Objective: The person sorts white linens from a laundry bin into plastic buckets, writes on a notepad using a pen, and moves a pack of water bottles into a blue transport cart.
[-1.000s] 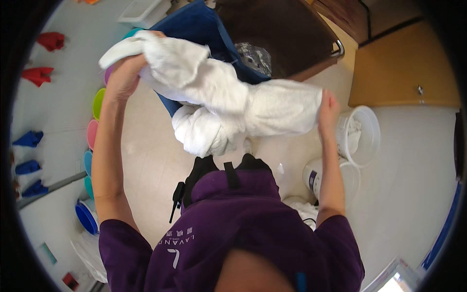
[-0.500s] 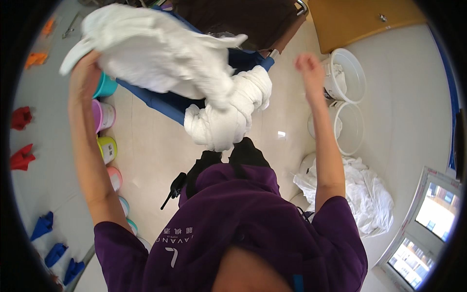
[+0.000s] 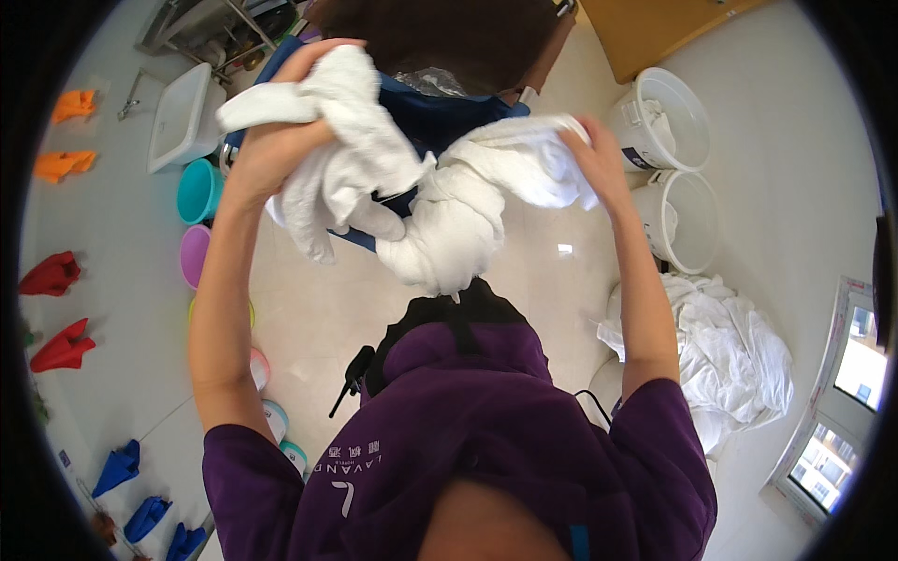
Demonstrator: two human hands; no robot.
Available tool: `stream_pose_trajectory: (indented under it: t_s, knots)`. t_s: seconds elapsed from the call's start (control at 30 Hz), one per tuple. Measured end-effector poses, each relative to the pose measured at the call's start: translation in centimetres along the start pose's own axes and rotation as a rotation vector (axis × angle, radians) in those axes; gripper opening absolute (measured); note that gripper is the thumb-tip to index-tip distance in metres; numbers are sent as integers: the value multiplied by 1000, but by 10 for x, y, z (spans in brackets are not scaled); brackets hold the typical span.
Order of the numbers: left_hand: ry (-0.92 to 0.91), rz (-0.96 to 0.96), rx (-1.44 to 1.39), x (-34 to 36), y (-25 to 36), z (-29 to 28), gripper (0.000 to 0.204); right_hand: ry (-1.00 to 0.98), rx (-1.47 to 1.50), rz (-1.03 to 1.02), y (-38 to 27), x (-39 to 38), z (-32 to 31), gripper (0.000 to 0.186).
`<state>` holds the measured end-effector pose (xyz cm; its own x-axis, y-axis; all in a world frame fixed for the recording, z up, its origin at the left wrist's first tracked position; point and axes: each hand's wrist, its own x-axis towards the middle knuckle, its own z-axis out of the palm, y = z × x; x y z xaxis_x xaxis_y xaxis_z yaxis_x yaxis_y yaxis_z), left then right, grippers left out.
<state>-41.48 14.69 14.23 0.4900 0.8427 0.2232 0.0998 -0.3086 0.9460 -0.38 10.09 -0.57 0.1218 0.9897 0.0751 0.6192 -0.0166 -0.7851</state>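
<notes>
A bunched white towel [image 3: 351, 140] hangs from my left hand [image 3: 276, 154], whose fingers are wrapped round it. My right hand [image 3: 601, 164] pinches the outer end of a white cloth [image 3: 528, 164], which stretches left to a thick white towel bundle [image 3: 444, 234]. That bundle lies over the near edge of a blue fabric cart [image 3: 412, 107]. Folds hide where the cloth and the bundle join, and whether they are one piece. The towel in my left hand hangs partly over the cart's left side and touches the bundle.
Beyond the cart is a large brown bag [image 3: 440, 42]. Two white bins [image 3: 687, 220] and a heap of white linen [image 3: 734, 365] stand at the right. A white sink [image 3: 182, 117], a teal bucket [image 3: 198, 192] and a pink bucket [image 3: 195, 254] line the left wall.
My right hand has gone from empty to gripping the white cloth's end. The left hand has moved inward with its towel, which was swinging spread out and now hangs bunched.
</notes>
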Motion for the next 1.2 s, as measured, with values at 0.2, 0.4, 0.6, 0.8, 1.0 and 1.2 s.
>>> stream_pose_trajectory:
  t_s: [0.2,0.4,0.6,0.8,1.0,1.2]
  knots:
    - [-251,-119,-56,19,-17,51,72,-207,154,-536,-205,18,13,24]
    - [356,-397,-285,-29,-23,-40,59,276,533,-61,-34,10,12,21]
    - [409,-449,-163,-83,-20,-102,72,159,123,67,129,-32,139,33]
    - [198,-529,19,-76,-3,-62,75,-154,172,120,137,-21,118,34]
    - [33,-380,65,-53,16,-26,92,-49,224,-183,-54,36,24,32]
    - [-105,-203,0,-17,28,21,106,-354,229,-794,-221,47,44,25]
